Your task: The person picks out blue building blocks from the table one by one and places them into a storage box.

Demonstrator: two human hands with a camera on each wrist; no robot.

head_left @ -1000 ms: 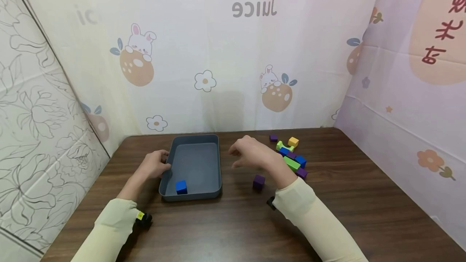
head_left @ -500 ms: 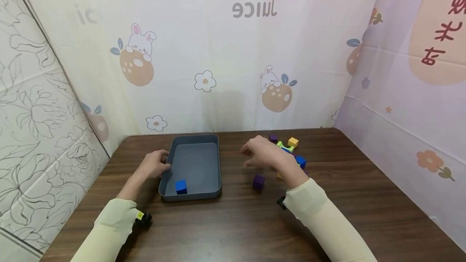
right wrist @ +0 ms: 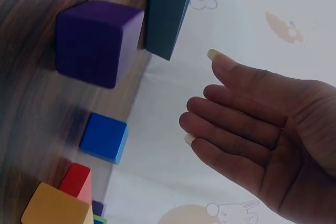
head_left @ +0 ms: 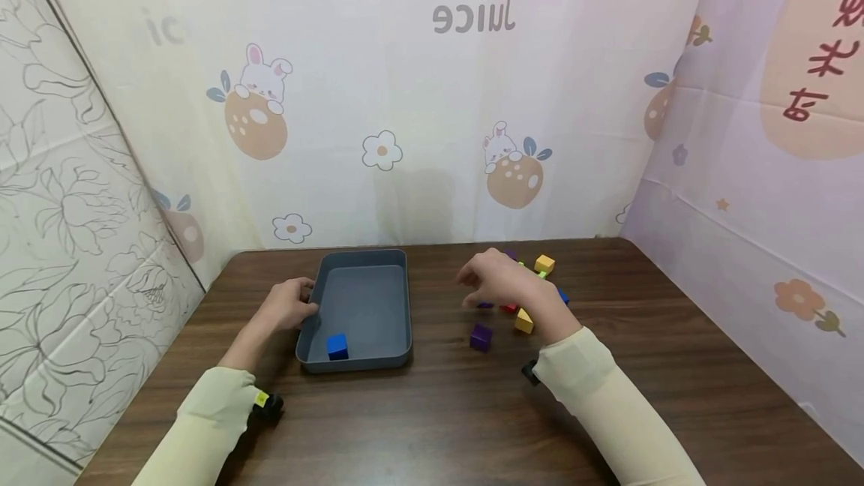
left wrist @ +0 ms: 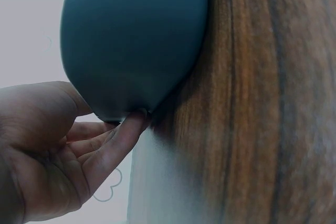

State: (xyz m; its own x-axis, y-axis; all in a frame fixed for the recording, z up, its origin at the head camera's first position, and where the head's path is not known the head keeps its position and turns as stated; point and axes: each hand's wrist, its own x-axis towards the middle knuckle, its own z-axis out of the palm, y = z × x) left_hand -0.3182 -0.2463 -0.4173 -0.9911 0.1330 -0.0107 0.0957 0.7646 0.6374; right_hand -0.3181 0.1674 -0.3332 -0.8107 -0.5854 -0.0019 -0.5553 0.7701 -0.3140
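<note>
My left hand (head_left: 286,304) grips the left wall of a grey rectangular tray (head_left: 406,306); in the left wrist view its fingers (left wrist: 118,148) touch the outside while the thumb goes behind the rim. A blue cube (head_left: 337,346) lies inside the tray at the near left. Over the blocks to the right hovers my right hand (head_left: 502,280), loosely bent and holding nothing. Nearest below it are a purple cube (head_left: 481,337), a yellow block (head_left: 523,321) and a red block (right wrist: 77,182). A blue block (right wrist: 105,137) shows in the right wrist view. The hand hides part of the pile.
Another yellow block (head_left: 544,265) lies at the back of the brown wooden table (head_left: 418,426). Green and blue pieces show partly behind the right forearm. A patterned cloth (head_left: 439,96) hangs along the table's far edge.
The right hand has moved to the right, away from the tray and over the block pile, still holding nothing. The left hand, tray and blue cube look unchanged.
</note>
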